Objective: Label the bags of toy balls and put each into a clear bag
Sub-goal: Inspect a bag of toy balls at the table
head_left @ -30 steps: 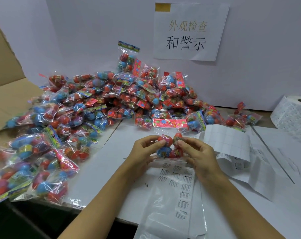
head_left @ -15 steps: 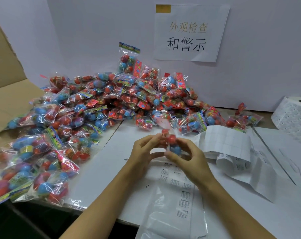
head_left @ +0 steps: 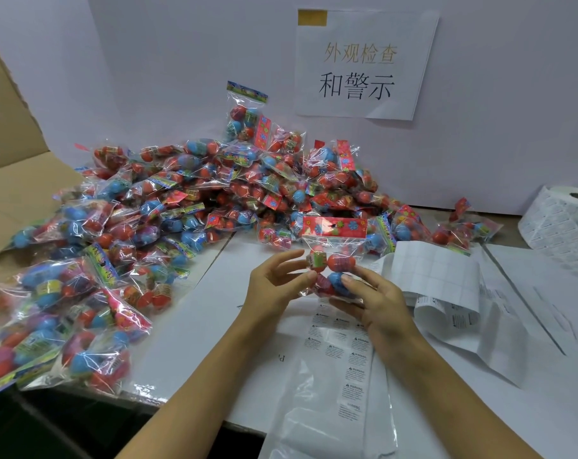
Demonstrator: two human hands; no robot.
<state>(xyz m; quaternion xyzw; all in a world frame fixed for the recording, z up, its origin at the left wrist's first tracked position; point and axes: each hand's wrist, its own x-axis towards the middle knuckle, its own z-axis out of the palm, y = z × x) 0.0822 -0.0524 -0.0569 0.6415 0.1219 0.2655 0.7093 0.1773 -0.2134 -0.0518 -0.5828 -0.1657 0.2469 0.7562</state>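
Toy-ball bags are heaped in one big pile [head_left: 195, 207] across the far and left side of the table [head_left: 195, 313], way too many to count, spilling right to its near-left edge. Open white surface is only in the near middle, hemmed in on the right by one label roll [head_left: 565, 220] and its loose strip of labels [head_left: 436, 276]. One clear bag [head_left: 327, 392] lies flat at the near edge, printed with warnings. Both forearms reach in from the near side. One bag of balls [head_left: 334, 256] is held upright over the table's middle: left hand [head_left: 274, 286] pinching its left side, right hand [head_left: 377, 299] gripping its bottom.
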